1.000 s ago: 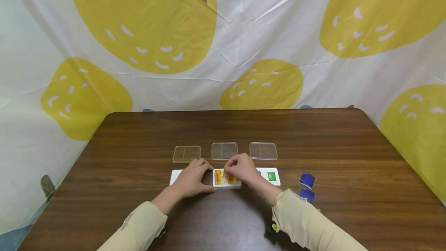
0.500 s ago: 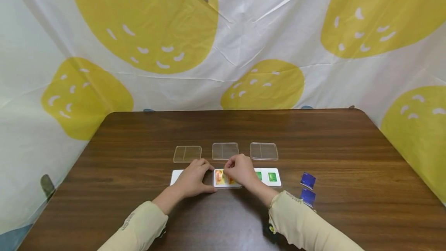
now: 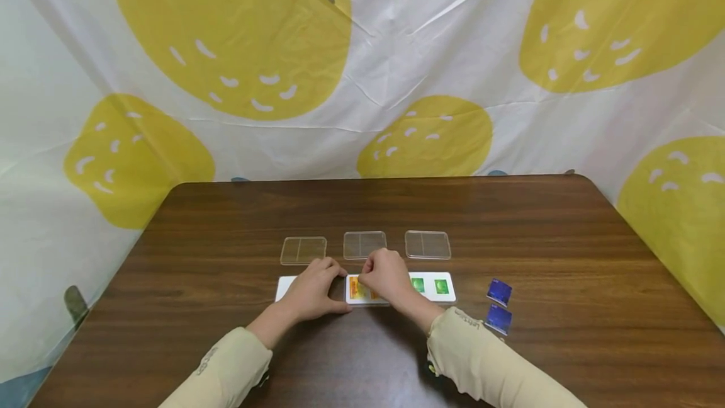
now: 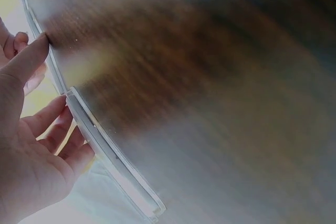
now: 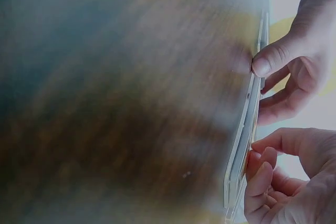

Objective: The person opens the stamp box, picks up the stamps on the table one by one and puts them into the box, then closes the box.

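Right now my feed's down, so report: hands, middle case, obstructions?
Left hand holds middle case at left end. Right hand at its top, grip unclear. Two blue squares aside, not obstructing.

The right hand (image 3: 387, 277) has slid towards 9 o'clock over the orange-pictured case (image 3: 362, 302), its sleeve (image 3: 478, 354) following; at about 4 o'clock from it, a green square (image 3: 417, 285) shows more fully.
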`<state>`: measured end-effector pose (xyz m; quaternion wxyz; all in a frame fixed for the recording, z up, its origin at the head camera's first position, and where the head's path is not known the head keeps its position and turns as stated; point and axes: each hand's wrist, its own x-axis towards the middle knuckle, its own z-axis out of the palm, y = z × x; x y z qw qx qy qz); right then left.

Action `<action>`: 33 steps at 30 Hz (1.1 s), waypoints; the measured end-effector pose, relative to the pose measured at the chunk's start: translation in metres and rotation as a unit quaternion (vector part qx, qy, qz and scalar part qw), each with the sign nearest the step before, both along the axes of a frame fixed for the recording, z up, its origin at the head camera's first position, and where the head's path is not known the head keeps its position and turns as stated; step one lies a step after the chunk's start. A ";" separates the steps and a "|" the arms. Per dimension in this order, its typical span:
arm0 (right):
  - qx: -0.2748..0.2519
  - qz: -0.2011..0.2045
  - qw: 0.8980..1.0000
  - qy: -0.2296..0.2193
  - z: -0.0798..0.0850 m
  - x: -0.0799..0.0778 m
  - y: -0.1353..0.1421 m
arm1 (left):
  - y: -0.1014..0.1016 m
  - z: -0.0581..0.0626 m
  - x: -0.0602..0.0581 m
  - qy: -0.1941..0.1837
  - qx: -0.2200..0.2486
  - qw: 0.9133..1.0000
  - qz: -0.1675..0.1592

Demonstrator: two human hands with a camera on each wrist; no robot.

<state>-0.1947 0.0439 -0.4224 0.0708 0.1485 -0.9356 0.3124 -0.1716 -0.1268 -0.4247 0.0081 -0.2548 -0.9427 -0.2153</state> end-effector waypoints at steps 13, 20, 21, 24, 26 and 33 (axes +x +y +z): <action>0.029 0.003 0.999 -0.016 0.004 -0.001 -0.002 | -0.001 0.001 0.000 0.002 -0.003 1.000 -0.001; -0.071 0.006 0.994 -0.086 0.024 0.000 0.019 | -0.002 0.001 0.000 -0.002 0.001 1.000 -0.004; -0.079 0.006 0.992 -0.093 0.026 0.001 0.025 | -0.004 0.002 0.000 0.001 0.001 1.000 -0.004; -0.095 0.019 0.990 -0.100 0.029 0.006 0.046 | -0.011 0.004 0.000 0.014 0.002 1.000 -0.003; -0.101 0.027 0.989 -0.100 0.029 0.009 0.061 | -0.016 0.005 -0.001 0.021 0.002 1.000 -0.002; -0.097 0.011 0.989 -0.113 0.030 0.022 0.112 | -0.041 0.007 0.000 0.039 0.008 0.999 0.003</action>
